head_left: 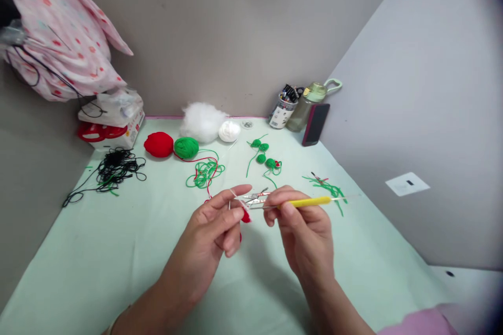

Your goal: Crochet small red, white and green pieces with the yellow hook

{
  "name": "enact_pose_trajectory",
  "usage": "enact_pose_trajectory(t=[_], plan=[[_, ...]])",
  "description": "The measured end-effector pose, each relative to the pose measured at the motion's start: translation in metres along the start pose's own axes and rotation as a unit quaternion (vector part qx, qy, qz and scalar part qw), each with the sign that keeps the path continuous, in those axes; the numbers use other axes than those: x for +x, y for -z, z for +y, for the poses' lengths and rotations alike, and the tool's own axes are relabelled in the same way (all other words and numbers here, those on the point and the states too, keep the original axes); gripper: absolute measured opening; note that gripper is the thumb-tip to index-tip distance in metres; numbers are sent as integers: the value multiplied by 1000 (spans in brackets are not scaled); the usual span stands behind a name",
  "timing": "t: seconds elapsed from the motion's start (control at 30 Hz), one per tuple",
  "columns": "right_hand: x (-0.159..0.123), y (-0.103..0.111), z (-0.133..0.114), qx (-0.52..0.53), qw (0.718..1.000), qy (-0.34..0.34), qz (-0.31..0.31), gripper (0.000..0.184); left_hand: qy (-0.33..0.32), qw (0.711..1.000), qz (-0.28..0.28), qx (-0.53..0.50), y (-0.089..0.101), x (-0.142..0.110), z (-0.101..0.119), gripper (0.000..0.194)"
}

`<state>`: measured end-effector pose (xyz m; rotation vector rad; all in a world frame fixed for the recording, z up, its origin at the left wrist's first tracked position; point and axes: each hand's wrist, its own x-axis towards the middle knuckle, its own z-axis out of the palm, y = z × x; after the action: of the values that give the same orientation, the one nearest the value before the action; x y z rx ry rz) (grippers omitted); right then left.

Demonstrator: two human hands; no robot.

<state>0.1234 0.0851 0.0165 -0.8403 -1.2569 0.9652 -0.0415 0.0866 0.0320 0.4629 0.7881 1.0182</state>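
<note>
My left hand (216, 225) pinches a small red crochet piece (246, 215) with a white edge between thumb and fingers. White yarn (232, 193) loops over its raised index finger. In my right hand (304, 225) is a crochet hook (310, 202) with a yellow handle, held like a pen. The hook's metal shaft points left and meets the top of the red piece; its tip is too small to make out. Just behind the hands lies a pair of scissors (257, 197), partly hidden by them.
Behind the hands sit red (159, 144), green (186, 148) and white yarn balls (229, 131), plus white stuffing (202, 121). Green crocheted balls (261, 158) and green yarn scraps (330, 188) lie right. Tangled black cord (118, 167) is left; a phone (316, 124) leans on a bottle (301, 112).
</note>
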Motion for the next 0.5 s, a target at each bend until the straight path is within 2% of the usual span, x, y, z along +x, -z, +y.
enact_pose_trajectory(t=[0.13, 0.33, 0.5], plan=[[1, -2, 4, 0, 999, -19, -27, 13, -31, 997, 8, 70, -3, -3, -3, 36], [5, 1, 3, 83, 992, -92, 17, 17, -17, 996, 16, 92, -2, -3, -2, 39], [3, 2, 4, 23, 997, -57, -41, 14, -20, 995, 1, 95, -2, -2, -4, 41]])
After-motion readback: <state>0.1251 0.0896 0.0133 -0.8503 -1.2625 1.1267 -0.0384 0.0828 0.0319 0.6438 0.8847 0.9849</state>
